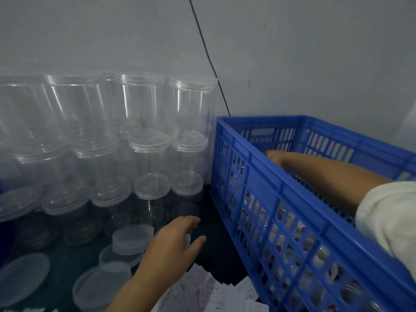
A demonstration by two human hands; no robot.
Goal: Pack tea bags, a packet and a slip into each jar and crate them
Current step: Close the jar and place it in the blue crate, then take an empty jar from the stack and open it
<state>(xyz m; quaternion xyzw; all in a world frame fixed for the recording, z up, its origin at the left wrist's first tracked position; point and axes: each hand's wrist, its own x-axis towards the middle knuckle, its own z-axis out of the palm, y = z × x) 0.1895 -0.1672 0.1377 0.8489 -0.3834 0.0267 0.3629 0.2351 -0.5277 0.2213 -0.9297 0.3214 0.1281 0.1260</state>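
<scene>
Left hand (173, 242) hovers low over the bench (216, 248), palm down, fingers loosely curled. Something pale shows between thumb and forefinger; too blurred to say if it is held, so the grip cannot be told.

Nearest empty jar (150, 199) stands upright just ahead of the left fingertips, slightly to their left, long axis vertical, mouth up. Left hand is far the nearer to it; the right is well apart, across the crate wall. A reach for that jar would, by my reading, run straight forward and a touch left.

Loose lids (132, 238) lie flat just beside the left hand on its left, some overlapping. Slips (202, 287), a scatter of white printed papers, lie on the bench directly behind the left wrist, toward the person.

Right hand (275, 157) is down inside the blue crate (265, 183), forearm crossing the near rim, white sleeve (387, 212) at the rim. Fingers are hidden behind the crate wall; cannot tell if it holds anything. Likely setting a packed jar in place.

Containers: stacked jars (108, 136), clear plastic, in several tiers against the wall (315, 52), all appearing empty. Through the crate's slotted side, packed jars (299, 239) with pale contents show in the near part; count unclear. Far end of the crate, where the right hand is, looks less filled.
</scene>
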